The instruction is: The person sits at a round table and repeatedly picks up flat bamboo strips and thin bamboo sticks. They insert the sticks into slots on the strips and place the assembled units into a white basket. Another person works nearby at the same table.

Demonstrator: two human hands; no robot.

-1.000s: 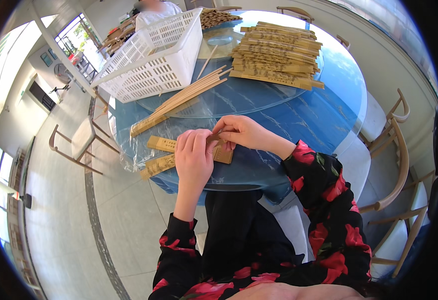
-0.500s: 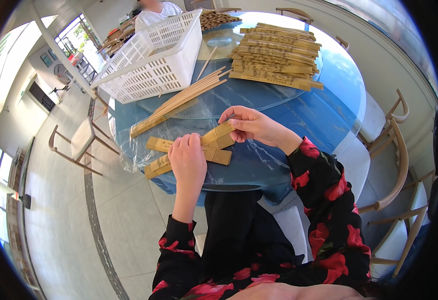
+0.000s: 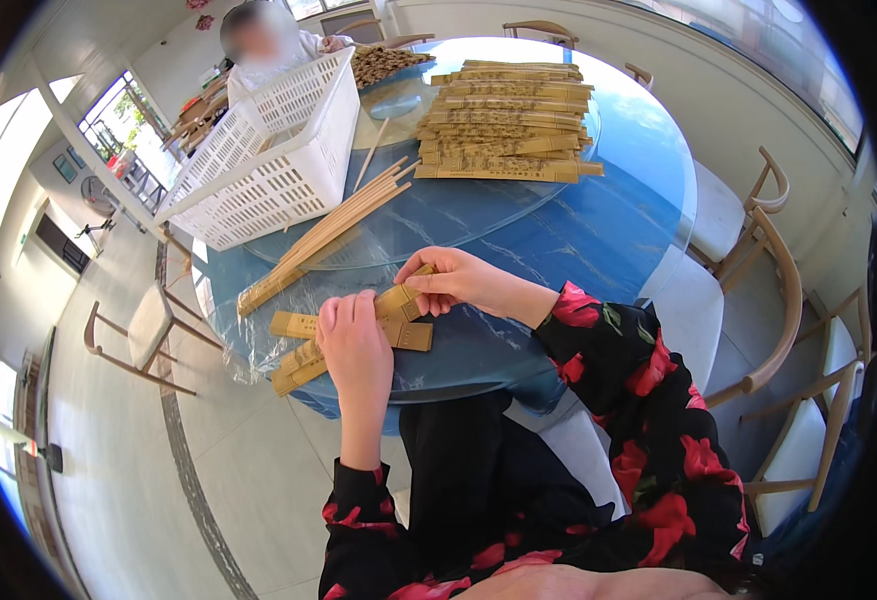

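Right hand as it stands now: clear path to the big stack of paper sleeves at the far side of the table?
Probably yes, with a stretch. The right hand grips a sleeve at the near edge; only bare blue tabletop lies between it and the stack.

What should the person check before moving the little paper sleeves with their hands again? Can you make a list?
1. Right hand pinching the end of one tan paper chopstick sleeve: ok, thumb and fingers close on it.
2. Left hand pressing flat on the other tan sleeves near the table edge: ok.
3. Those sleeves fully on the round blue table: not ok, some ends reach over the edge.
4. Bundle of long bare wooden chopsticks out of the hands' way: ok, it lies farther in.
5. White plastic lattice basket clear of the hands: ok.
6. Whether the pinched sleeve is empty: cannot tell.
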